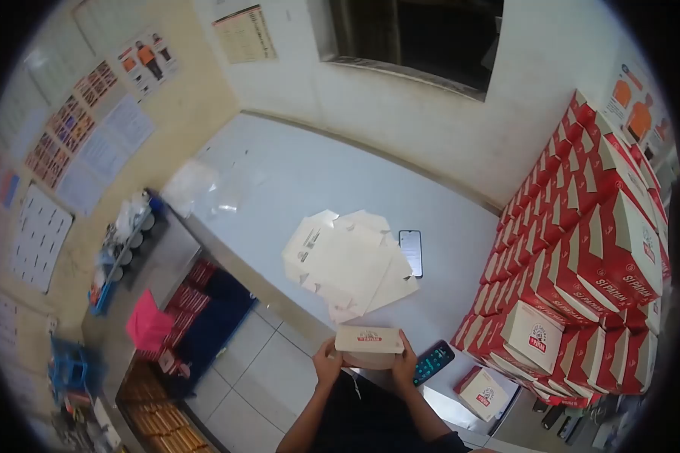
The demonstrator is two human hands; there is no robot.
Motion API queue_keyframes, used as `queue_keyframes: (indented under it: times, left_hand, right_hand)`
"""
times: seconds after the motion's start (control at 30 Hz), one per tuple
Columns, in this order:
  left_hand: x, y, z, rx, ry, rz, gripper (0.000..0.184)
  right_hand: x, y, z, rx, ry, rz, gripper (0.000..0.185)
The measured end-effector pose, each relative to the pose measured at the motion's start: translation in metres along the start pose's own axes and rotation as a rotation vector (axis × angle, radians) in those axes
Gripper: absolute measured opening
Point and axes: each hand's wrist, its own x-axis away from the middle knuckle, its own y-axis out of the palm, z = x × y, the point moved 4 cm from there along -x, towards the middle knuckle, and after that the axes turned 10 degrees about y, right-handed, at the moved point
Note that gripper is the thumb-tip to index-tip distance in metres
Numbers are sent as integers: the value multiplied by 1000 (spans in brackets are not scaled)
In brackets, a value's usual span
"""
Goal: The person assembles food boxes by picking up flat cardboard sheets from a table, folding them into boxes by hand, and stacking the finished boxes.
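Note:
A folded cardboard food box (369,340), cream on top with a red printed logo, is held level between my two hands at the table's near edge. My left hand (327,364) grips its left end, and my right hand (404,364) grips its right end. Just beyond the box, several flat cream carton blanks (347,260) lie in an overlapping pile on the table. To the right of my right hand rests a dark phone-shaped device (434,362) with teal icons. The underside of the held box is mostly hidden.
Folded red and cream boxes (574,249) are stacked high on the right. One separate box (482,394) sits near the front right. A phone (411,253) lies beside the blanks on the pale table (279,170). Clear plastic (196,187) lies at the far left.

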Motion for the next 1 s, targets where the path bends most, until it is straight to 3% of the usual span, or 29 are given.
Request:
queue_keyframes:
  times: [0.13, 0.23, 0.3, 0.43, 0.5, 0.57, 0.63, 0.8, 0.9, 0.97, 1.0]
  left_hand:
    - [-11, -5, 13, -129, 21, -176, 38]
    - [-12, 0, 5, -115, 49, -262, 44]
    - [-10, -2, 18, -42, 113, -167, 46]
    - [-8, 2, 25, -146, 229, -267, 47]
    - [-10, 0, 26, -103, 277, -215, 44]
    - [-8, -4, 8, -78, 294, -309, 43]
    - [-7, -10, -11, -4, 253, -371, 40]
    - [-10, -14, -14, -77, 269, -405, 40]
    - [-9, -9, -4, -28, 250, -416, 47]
    - [0, -15, -14, 133, 135, -492, 57]
    - [2, -20, -17, 123, 139, -496, 57]
  right_hand:
    - [8, -4, -5, 23, -20, 98, 54]
    - [17, -3, -6, 136, -129, 157, 40]
    - [19, 0, 12, 139, -22, 156, 41]
    - [30, 5, 21, -11, 26, 232, 55]
    - [37, 8, 11, 164, -94, 162, 60]
    - [39, 1, 16, 88, -116, 184, 62]
    - [42, -2, 10, 309, -188, 84, 61]
    - [45, -12, 14, 356, -180, -110, 63]
    - [42, -16, 17, 402, -83, -256, 78]
    - [48, -15, 17, 495, -243, -258, 95]
    - [50, -17, 16, 483, -245, -257, 95]
